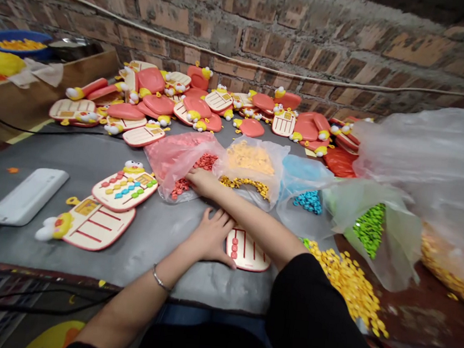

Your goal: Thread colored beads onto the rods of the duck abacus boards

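Board (253, 256) is lying beside the left hand (210, 237), which is spreading half-open at its edge. Right hand (202, 183) is reaching into red beads (179, 188), grip can't tell. Board's probably feeling light, stiff, slick; rim's looking best for holding.

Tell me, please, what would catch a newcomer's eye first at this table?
Probably the loose yellow heap at the right front, bright beside the green pieces in their open bag. Next, the jumble of red and cream boards below the brick wall. Then the right hand, reaching past the left hand to the red pieces at centre.
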`<state>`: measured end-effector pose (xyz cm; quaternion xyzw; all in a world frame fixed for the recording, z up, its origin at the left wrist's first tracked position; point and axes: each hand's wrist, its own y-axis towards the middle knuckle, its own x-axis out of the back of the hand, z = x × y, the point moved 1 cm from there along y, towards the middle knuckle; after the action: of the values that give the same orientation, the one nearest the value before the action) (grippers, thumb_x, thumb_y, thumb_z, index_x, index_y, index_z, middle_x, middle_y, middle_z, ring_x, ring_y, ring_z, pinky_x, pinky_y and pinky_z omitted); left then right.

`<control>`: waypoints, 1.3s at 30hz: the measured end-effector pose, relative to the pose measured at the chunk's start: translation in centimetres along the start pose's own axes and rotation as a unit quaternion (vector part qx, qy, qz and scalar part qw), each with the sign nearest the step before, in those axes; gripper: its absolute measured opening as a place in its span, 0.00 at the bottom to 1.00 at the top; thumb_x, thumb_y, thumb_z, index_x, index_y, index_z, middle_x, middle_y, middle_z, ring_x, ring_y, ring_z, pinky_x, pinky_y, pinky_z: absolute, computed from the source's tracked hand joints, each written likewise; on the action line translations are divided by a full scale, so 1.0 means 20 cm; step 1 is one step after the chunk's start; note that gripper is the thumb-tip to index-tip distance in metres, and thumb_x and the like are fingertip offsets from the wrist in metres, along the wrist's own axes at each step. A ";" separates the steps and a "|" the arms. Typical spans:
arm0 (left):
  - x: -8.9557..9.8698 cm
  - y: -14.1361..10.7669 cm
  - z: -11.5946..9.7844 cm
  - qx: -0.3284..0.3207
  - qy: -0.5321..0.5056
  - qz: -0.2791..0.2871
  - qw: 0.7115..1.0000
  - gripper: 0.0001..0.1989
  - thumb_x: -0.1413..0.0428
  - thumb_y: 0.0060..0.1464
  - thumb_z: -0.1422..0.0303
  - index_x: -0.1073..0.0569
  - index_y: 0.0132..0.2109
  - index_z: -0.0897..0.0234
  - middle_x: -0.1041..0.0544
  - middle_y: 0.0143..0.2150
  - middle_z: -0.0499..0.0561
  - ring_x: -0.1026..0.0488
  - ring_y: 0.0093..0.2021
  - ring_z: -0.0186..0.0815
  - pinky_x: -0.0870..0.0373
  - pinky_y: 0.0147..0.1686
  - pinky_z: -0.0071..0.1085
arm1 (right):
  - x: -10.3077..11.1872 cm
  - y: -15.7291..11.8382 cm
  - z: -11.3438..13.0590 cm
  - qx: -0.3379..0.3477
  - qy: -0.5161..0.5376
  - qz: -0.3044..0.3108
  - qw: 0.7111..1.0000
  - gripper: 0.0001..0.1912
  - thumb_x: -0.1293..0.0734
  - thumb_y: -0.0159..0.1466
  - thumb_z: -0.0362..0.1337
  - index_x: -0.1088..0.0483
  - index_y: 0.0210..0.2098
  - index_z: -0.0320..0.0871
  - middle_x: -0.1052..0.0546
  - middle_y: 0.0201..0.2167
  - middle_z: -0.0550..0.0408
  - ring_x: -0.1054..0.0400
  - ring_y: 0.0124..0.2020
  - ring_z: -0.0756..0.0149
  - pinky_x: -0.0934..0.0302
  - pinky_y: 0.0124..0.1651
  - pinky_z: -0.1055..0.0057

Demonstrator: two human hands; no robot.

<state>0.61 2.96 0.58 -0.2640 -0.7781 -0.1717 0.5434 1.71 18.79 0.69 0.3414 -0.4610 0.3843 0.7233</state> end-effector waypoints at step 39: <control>0.04 0.01 -0.04 0.040 0.030 0.058 0.997 0.65 0.37 0.36 0.39 0.59 0.72 0.62 0.59 0.73 0.63 0.58 0.70 0.60 0.57 0.61 0.57 | 0.17 -1.31 0.02 -0.192 0.017 -0.187 0.963 0.08 0.36 0.66 0.33 0.26 0.32 0.41 0.27 0.30 0.49 0.34 0.36 0.59 0.38 0.39 0.64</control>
<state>1.18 2.90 1.64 -0.2817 -0.7510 -0.1161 0.5857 25.26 6.99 0.26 0.2701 -0.4418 0.1520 0.8419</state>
